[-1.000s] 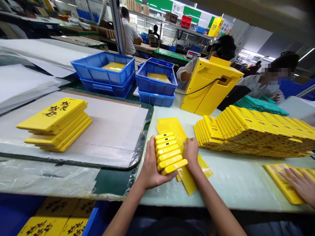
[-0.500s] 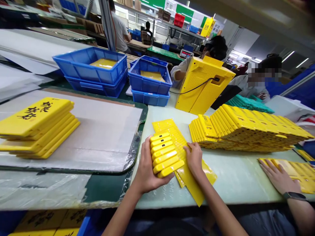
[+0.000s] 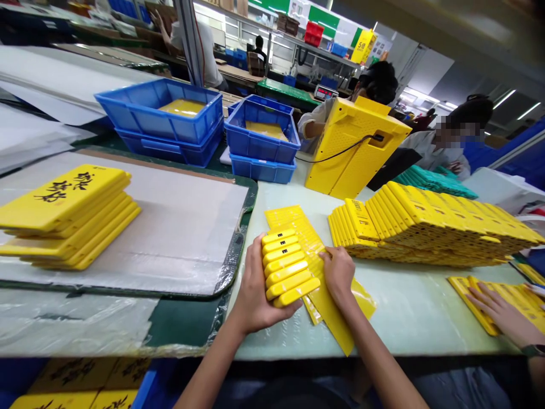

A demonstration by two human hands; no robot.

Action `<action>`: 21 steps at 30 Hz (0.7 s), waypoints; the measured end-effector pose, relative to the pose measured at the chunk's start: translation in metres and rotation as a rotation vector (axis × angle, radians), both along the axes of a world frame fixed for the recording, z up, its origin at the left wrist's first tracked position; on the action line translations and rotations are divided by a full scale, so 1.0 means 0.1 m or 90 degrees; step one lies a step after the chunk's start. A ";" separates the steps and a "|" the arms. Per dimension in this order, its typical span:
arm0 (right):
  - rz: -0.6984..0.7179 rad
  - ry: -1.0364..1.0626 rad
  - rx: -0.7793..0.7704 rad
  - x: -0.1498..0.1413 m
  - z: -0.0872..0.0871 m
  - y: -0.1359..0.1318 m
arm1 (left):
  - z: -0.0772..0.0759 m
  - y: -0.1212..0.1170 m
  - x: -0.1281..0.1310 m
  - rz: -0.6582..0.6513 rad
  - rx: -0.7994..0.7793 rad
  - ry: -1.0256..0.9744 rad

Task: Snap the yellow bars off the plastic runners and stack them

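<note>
My left hand is wrapped round a fanned stack of several yellow plastic cases, tilted so that their narrow rounded ends face up. Small black-and-white marks show on the upper three; the lower ones have clear glossy strips across their ends. Beneath and beside the stack lie yellow sticker sheets, one with rows of small labels. My right hand is closed over the sheets, thumb and fingertips pinched together at the label rows. Whether a loose label sits between those fingertips is too small to make out.
At left, a stack of yellow cases with black lettering lies on a covered board. Blue bins stand behind. A long row of yellow cases is at right, near a co-worker's hand. A yellow machine stands at the back.
Both my hands keep nearly the same pose, with the right fingertips still at the sheet. The co-worker's hand at right has shifted rightward over the yellow cases. The whole view has shifted slightly.
</note>
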State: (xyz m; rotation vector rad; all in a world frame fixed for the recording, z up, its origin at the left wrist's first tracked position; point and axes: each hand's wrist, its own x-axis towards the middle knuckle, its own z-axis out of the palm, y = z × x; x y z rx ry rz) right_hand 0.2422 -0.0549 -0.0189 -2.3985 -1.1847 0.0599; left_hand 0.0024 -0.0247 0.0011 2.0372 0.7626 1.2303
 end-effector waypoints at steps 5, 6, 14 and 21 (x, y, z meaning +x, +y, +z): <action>-0.037 0.041 0.024 -0.07 0.03 -0.02 | 0.00 -0.01 0.00 -0.007 -0.005 -0.001; -0.039 0.060 0.034 -0.06 0.05 -0.02 | -0.01 -0.01 0.00 -0.007 -0.007 0.000; 0.052 0.422 0.070 0.34 0.46 -0.02 | -0.05 -0.01 0.00 -0.007 -0.005 -0.012; 0.053 0.517 0.259 -0.02 1.20 -0.10 | -0.08 -0.03 -0.01 -0.005 0.000 0.002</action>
